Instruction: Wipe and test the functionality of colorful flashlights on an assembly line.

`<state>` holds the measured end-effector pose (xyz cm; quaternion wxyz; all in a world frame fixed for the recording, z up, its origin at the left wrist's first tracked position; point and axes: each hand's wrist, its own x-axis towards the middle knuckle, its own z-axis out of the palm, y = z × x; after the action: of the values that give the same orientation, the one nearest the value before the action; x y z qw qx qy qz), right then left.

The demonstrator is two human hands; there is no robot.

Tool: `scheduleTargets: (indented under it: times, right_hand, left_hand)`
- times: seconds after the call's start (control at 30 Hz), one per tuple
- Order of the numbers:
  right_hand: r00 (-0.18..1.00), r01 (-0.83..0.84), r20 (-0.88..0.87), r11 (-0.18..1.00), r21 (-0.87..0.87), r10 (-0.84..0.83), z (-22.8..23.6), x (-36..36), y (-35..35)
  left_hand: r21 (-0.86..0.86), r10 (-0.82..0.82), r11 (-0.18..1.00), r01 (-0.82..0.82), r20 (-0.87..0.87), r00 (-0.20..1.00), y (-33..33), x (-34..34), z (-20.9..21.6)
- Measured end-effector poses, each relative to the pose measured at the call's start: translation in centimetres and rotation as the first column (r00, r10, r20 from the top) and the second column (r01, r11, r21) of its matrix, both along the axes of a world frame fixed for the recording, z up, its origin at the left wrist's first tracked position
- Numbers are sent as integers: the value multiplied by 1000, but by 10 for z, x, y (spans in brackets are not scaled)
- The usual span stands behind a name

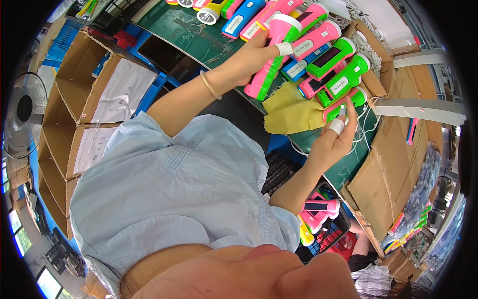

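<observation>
My left hand (249,56), with a bracelet at the wrist and a white wrap on the thumb, is closed around a pink and green flashlight (266,79). Its wide head points away from me and its pink tail toward me. My right hand (332,143), white wraps on its fingers, has the fingers apart, the index stretched out beside a green and pink flashlight (354,99). Between my hands a yellow cloth (294,110) lies at the near edge of the green table (174,27). More flashlights, such as a green one (343,82), lie in a pile beyond the cloth.
Cardboard bins (94,94) with paper sheets stand at left, a fan (24,109) beyond them. A black basket (336,229) of flashlights sits low at right. A carton (371,65) of white cords and flat cardboard (386,184) lie on the right. Another person's arm (359,239) shows there.
</observation>
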<state>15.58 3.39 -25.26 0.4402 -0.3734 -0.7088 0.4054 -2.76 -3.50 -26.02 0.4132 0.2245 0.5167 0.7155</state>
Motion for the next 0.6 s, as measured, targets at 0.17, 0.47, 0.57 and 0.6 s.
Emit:
scheduleTargets:
  times: [0.17, 0.47, 0.57, 0.6]
  right_hand:
    - [857, -515, -210, 792, -329, 470, -33, -18, 2]
    - [742, -656, -554, 580, -483, 378, -34, -1, 25]
    - [735, -664, -542, 596, -452, 408, -48, 12, 34]
    - [747, -650, -527, 612, -451, 405, -49, 15, 37]
  left_hand:
    - [128, -173, 974, 185, -100, 980, 5, 40, 6]
    - [292, 292, 939, -181, -398, 870, 55, 68, 2]
    - [319, 261, 935, -158, -314, 913, 62, 84, 3]
    - [320, 254, 935, -150, -315, 914, 65, 85, 8]
